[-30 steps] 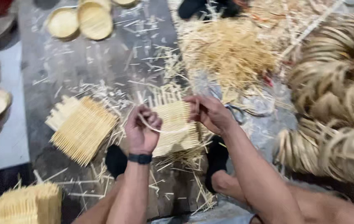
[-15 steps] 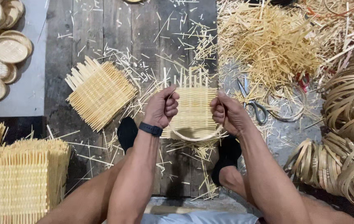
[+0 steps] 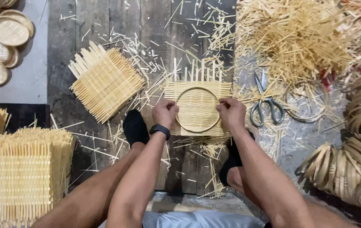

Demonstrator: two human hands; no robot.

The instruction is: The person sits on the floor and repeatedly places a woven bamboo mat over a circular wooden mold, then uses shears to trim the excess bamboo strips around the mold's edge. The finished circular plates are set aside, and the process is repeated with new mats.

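Note:
A thin round bamboo ring [image 3: 198,89] lies on a square woven bamboo mat [image 3: 198,109] on the dark plank floor in front of me. My left hand [image 3: 165,112] grips the ring's left side and presses it onto the mat. My right hand [image 3: 231,112] grips the ring's right side the same way. A black watch sits on my left wrist. My feet in black socks rest on either side of the mat's near edge.
Another woven mat [image 3: 105,83] lies to the left, with stacks of mats [image 3: 20,169] at the lower left. Finished round trays [image 3: 3,38] sit at the upper left. Scissors [image 3: 266,105], loose bamboo splints [image 3: 299,38] and coiled rings [image 3: 349,169] fill the right side.
The view has swung down over the mat. My hands, earlier raised and bending the strip into a ring, have lowered it flat onto the woven mat.

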